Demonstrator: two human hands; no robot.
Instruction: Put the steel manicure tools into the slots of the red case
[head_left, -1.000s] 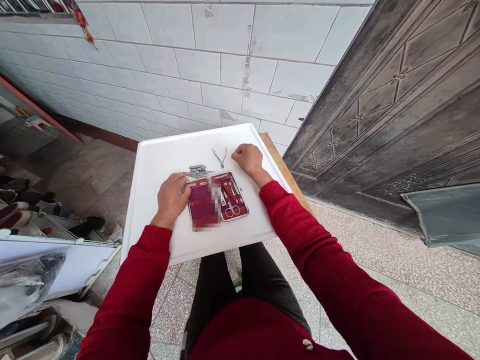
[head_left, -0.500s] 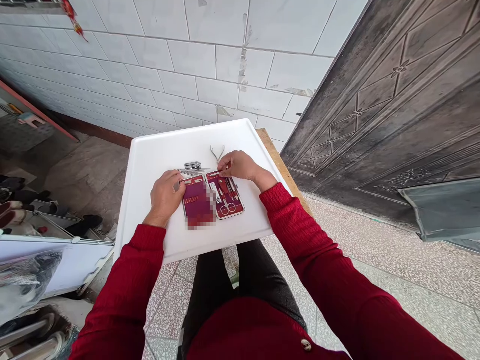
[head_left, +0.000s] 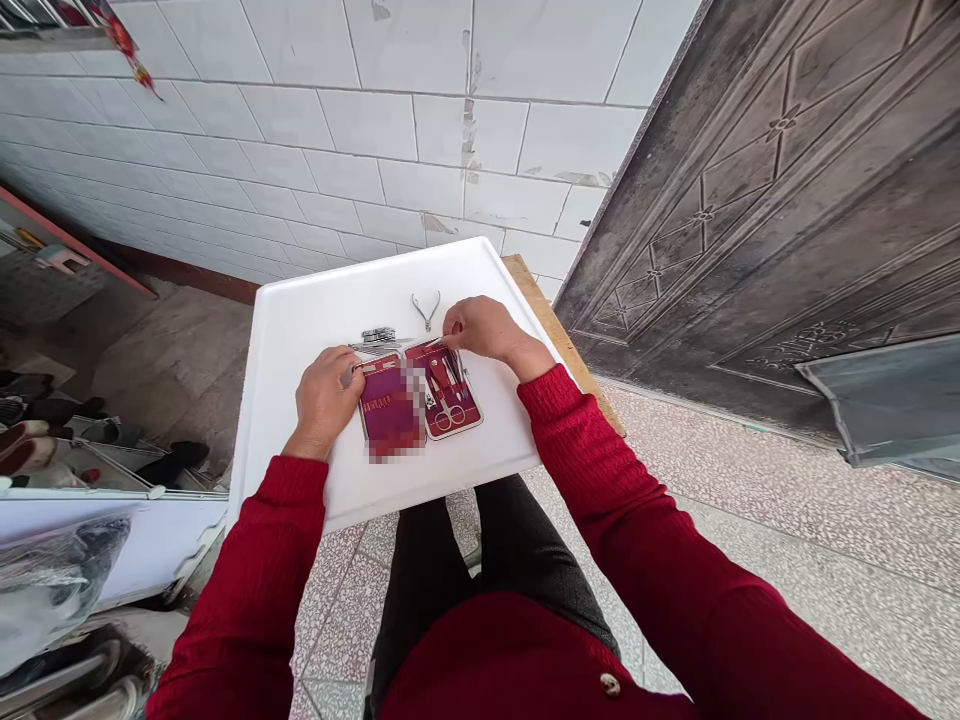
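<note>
A red manicure case [head_left: 456,428] lies unfolded on a white board. My left hand [head_left: 328,395] grips the case's upper left corner, thumb on the inside edge. At the top of the right half, my right hand [head_left: 484,328] pinches a thin metal tool; its kind is too small to tell. Small scissors [head_left: 451,412] and several slim tools sit in that half. Beyond the case lie nail clippers [head_left: 378,334] with thin metal tools beside them, and cuticle nippers [head_left: 427,312] with handles spread. Part of the left half is pixelated.
The white board [head_left: 300,310] has a raised rim and rests on a wooden top [head_left: 559,325]. Behind it is a tiled wall [head_left: 345,130]. A dark carved door [head_left: 720,200] stands at the right, a shoe rack [head_left: 135,465] at the left.
My right hand has risen slightly away from the case's right half, fingers still pinched. My left hand stays on the case. The view has shifted a little.
</note>
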